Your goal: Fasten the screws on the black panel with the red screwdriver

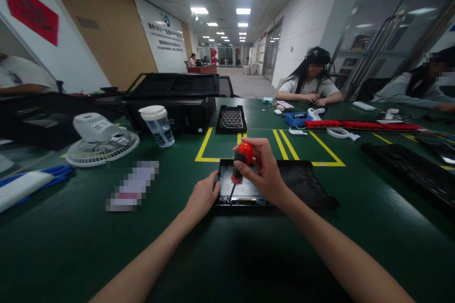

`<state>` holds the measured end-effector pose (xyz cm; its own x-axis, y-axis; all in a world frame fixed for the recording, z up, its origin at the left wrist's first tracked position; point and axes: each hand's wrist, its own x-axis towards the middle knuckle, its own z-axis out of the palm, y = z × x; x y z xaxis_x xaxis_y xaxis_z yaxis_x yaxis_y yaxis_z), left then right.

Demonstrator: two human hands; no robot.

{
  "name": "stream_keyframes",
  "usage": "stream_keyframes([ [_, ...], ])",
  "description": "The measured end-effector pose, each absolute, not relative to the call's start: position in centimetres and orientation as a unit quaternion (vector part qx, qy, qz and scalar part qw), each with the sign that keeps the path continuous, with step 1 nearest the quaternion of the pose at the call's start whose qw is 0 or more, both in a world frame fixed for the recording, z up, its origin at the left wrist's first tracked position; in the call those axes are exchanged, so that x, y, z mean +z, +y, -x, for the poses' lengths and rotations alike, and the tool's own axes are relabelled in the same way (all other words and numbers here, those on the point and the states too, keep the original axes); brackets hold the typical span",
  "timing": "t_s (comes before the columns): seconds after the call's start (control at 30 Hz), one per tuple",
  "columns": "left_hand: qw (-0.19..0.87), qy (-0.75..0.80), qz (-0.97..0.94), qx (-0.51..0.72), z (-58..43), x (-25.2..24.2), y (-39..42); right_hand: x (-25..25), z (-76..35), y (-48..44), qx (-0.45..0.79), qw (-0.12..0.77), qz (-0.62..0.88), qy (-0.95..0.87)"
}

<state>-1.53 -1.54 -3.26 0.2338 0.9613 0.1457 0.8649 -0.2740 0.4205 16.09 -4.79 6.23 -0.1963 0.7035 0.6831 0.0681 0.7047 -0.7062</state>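
Observation:
On the green table (pixel 170 246) before me lies a shallow black plastic panel (pixel 305 184) with raised edges. A shiny flat part with a silver strip fills its left half. My left hand (pixel 202 196) grips the panel's left edge, its fingertips partly hidden behind the rim. My right hand (pixel 266 170) is closed around the handle of a screwdriver (pixel 245 152), red and black with a ball-shaped top. The shaft slants down to the left, its tip at the near left corner of the shiny part. Whether the tip sits in a screw is too small to tell.
Yellow tape lines (pixel 286 144) and a black tray of small parts (pixel 231 119) lie beyond the panel. Left are a white fan (pixel 103 139), a plastic cup (pixel 157 125) and a black case (pixel 177 113). Another black panel (pixel 408 170) lies right. People sit across the table.

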Motion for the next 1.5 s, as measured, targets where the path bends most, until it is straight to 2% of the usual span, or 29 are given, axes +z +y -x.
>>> stream_keyframes([
  [0.23, 0.130, 0.591, -0.774, 0.187, 1.3, -2.9, -1.7, 6.3, -16.0, -4.6, 0.305, 0.598, 0.215, -0.709],
  [0.47, 0.131, 0.597, -0.770, 0.182, 1.3, -2.7, -1.7, 6.4, -16.1, -4.9, 0.298, 0.601, 0.231, -0.705],
  [0.73, 0.131, 0.592, -0.772, 0.192, 1.4, -3.1, -1.6, 6.0, -16.2, -4.7, 0.224, 0.610, 0.285, -0.704],
  [1.0, 0.139, 0.596, -0.768, 0.187, 1.3, -3.0, -1.7, 5.9, -16.3, -4.9, 0.082, 0.604, 0.346, -0.714],
  [1.5, 0.133, 0.592, -0.771, 0.193, 1.4, -3.1, -1.6, 6.9, -16.7, -5.3, 0.307, 0.570, 0.230, -0.727],
])
